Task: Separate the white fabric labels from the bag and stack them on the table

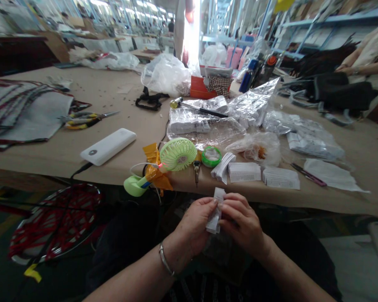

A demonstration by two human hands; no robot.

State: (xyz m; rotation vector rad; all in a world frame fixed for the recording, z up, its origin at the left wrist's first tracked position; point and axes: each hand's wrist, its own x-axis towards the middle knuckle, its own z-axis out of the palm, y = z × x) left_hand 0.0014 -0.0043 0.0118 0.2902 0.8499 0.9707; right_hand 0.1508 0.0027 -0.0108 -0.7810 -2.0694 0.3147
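- Left hand [195, 226] and right hand [243, 222] meet over the lap, below the table edge [302, 201]. Both are closed on one stack of white paper labels [216, 212], thumbs and fingertips pinching it from opposite sides.
- Probable reason for the two-sided pinch: the thin slips stay squared and do not fan out.
- Stack's long axis runs near upright in view. Its top end points away from the body toward the table edge, leaning slightly right; the lower end points at the lap. The top end stands clear above the fingers.
- Just beyond the grip, on the table: more label stacks [243, 172], lying flat side by side, probably kept within easy reach.
- Beyond and left of the grip: green mini fan [178, 154], facing the person; further left, white power bank [108, 146].
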